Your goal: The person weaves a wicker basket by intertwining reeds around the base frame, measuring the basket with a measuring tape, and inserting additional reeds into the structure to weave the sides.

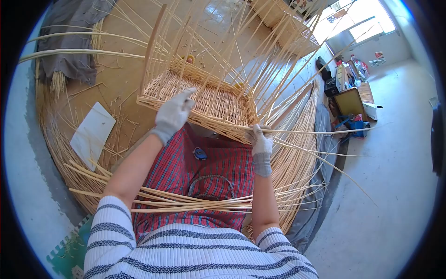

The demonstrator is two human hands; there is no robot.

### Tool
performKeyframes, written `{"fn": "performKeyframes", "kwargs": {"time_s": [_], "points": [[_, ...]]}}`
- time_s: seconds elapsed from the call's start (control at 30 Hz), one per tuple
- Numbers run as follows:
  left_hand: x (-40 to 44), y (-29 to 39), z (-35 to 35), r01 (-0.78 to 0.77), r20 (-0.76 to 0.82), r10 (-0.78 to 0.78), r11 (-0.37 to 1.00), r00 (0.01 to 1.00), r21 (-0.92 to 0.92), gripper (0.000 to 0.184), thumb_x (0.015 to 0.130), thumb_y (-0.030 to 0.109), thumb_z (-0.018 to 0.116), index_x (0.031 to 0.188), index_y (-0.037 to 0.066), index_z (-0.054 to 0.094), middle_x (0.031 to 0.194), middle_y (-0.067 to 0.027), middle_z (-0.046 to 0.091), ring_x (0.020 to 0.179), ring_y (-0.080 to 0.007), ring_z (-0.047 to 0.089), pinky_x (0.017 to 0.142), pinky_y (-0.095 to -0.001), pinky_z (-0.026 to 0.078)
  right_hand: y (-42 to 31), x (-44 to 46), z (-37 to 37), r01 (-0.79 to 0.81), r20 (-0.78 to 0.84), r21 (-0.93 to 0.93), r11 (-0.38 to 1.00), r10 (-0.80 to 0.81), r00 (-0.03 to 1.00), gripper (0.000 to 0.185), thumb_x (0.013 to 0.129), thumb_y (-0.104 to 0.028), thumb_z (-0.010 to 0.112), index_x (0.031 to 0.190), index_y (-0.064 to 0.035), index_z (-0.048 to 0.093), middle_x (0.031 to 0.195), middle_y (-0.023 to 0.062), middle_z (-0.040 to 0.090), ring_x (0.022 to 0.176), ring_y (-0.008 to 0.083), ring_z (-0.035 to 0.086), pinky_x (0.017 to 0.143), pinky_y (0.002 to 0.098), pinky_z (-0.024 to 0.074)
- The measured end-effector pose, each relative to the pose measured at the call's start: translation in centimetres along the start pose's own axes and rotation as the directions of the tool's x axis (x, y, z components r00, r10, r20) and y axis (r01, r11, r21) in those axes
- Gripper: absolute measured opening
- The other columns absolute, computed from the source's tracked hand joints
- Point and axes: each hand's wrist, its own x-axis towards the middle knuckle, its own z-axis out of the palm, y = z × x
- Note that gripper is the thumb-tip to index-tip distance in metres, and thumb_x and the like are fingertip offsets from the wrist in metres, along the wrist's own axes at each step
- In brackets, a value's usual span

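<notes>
A rectangular wicker basket (pixel 223 103) rests at my knees, with tall upright canes rising from its woven base. My left hand (pixel 174 112), in a pale glove, lies over the near rim, its index finger stretched out over the base. At the basket's near right corner, my right hand (pixel 261 143), gloved too, has its fingers wrapped round a long willow rod (pixel 316 132) that runs out to the right. Several loose rods (pixel 204 203) lie across the red plaid cloth (pixel 160 172) on my lap.
A large bundle of rods (pixel 297 139) lies at the right, and more line the left edge. A white board (pixel 93 135) lies on the floor at left. Another wicker piece (pixel 283 23) stands ahead. Boxes and a blue item (pixel 357 126) sit at right.
</notes>
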Motion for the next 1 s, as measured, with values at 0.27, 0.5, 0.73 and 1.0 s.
{"fn": "performKeyframes", "kwargs": {"time_s": [0.27, 0.5, 0.73, 1.0], "points": [[1.3, -1.0, 1.5, 0.238, 0.291, -0.188, 0.961, 0.938, -0.144, 0.046, 0.1, 0.047, 0.045, 0.097, 0.004, 0.062, 0.068, -0.0161, 0.064, 0.061, -0.0298, 0.064, 0.058, -0.0409, 0.051, -0.2, -1.6, 0.2, -0.037, 0.019, 0.041, 0.998, 0.036, 0.999, 0.013, 0.092, -0.006, 0.064, 0.099, -0.0041, 0.053, 0.094, 0.0118, 0.066, 0.084, 0.0234, 0.069, 0.07, 0.0343, 0.0629], [0.8, -1.4, 1.9, 0.4, 0.402, -0.241, 0.834, 0.884, -0.379, 0.032, 0.102, 0.034, 0.051, 0.104, 0.004, 0.062, 0.053, -0.0064, 0.056, 0.037, -0.013, 0.051, 0.035, -0.0298, 0.04, -1.8, -2.8, 0.8, -0.007, 0.059, -0.062, 0.998, 0.01, 0.998, 0.008, 0.095, -0.007, 0.06, 0.099, -0.0058, 0.053, 0.097, 0.0134, 0.067, 0.086, 0.025, 0.069, 0.075, 0.0376, 0.0623], [1.2, -2.0, 1.6, 0.38, 0.468, -0.15, 0.809, 0.871, -0.448, 0.034, 0.099, 0.034, 0.056, 0.115, 0.004, 0.058, 0.074, -0.007, 0.063, 0.043, -0.0108, 0.055, 0.037, -0.025, 0.045, -2.9, -1.3, 1.1, 0.007, 0.09, -0.179, 0.984, 0.01, 0.996, 0.008, 0.095, -0.005, 0.059, 0.099, -0.0039, 0.052, 0.096, 0.0141, 0.066, 0.089, 0.026, 0.068, 0.078, 0.0378, 0.0622], [0.3, -1.0, 2.4, 0.427, 0.429, -0.228, 0.782, 0.874, -0.455, 0.014, 0.09, 0.013, 0.069, 0.094, 0.004, 0.06, 0.066, -0.0031, 0.06, 0.046, -0.0097, 0.055, 0.039, -0.0243, 0.044, -8.6, 0.9, 9.0, 0.304, 0.298, -0.601, 0.739, -0.145, 0.943, 0.014, 0.089, -0.006, 0.066, 0.089, -0.0003, 0.054, 0.084, 0.0115, 0.069, 0.076, 0.0161, 0.066, 0.069, 0.0276, 0.0541]]}}
